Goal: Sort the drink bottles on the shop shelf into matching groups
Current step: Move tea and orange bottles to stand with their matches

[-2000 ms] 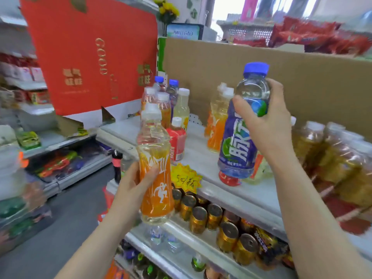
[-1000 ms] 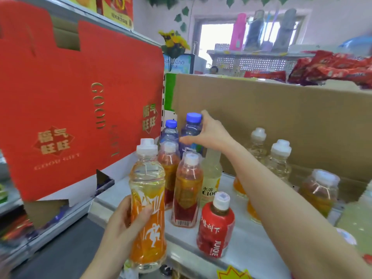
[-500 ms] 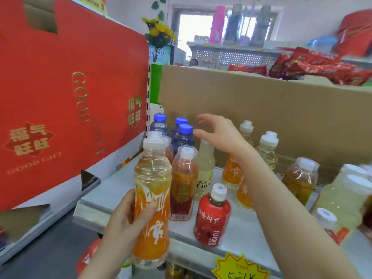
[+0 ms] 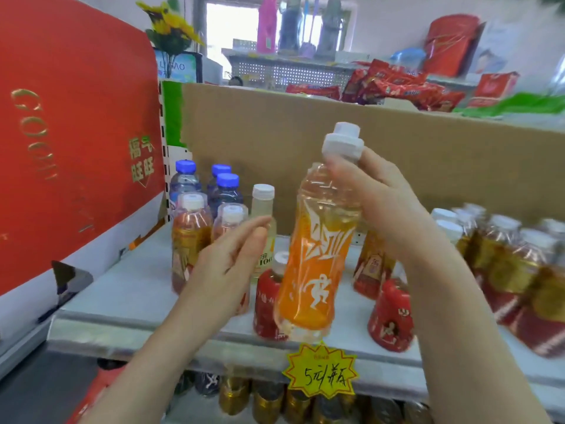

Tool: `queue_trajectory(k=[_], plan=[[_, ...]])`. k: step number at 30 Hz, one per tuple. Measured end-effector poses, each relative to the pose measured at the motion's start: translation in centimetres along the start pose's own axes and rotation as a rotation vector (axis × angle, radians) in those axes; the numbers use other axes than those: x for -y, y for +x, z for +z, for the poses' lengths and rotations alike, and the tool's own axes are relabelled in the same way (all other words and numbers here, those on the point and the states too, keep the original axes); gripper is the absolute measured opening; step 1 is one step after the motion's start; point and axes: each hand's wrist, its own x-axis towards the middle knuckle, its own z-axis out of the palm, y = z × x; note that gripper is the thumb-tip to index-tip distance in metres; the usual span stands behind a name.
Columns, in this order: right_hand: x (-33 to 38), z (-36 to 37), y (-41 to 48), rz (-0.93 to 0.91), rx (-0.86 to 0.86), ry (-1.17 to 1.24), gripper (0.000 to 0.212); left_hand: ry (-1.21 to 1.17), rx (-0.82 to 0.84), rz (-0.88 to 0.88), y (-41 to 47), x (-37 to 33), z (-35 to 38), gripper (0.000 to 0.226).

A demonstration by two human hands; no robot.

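**A:** So, starting at the left, what stands on the shelf [image 4: 122, 301]?

**B:** Beside the red gift box [image 4: 76, 148] there are three blue-capped bottles [image 4: 227, 188] at the back. Two amber bottles [image 4: 191, 231] with white caps stand before them, and one pale bottle [image 4: 263, 203] stands just to their right.

**A:** And the hands?

**B:** The left hand [image 4: 232, 264] is spread, fingers straight, holding nothing, just beside the orange bottle [image 4: 318, 255] but apart from it. The right hand [image 4: 376, 203] is clamped on that bottle's neck under the white cap. It hangs over the shelf's front edge, its cap leaning right.

**A:** Further right?

**B:** Two small red bottles [image 4: 391, 316], one either side of the orange one. The cluster at the far right is too blurred to count.
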Motion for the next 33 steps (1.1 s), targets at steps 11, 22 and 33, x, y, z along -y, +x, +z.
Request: queue_trajectory(k=[11, 22, 33], plan=[[-5.4, -0.5, -0.5, 0.125, -0.244, -0.409, 0.026, 0.363, 0.063, -0.091, -1.1, 4.2, 5.3, 0.090], [-10.6, 7.8, 5.2, 0.090, -0.257, -0.506, 0.041, -0.010, -0.288, -0.090, -3.7, 2.9, -1.3, 0.079], [-11.8, 10.1, 8.4, 0.134, -0.307, -0.516, 0.064, -0.048, -0.371, -0.163, -5.2, 4.7, -3.7, 0.073]])
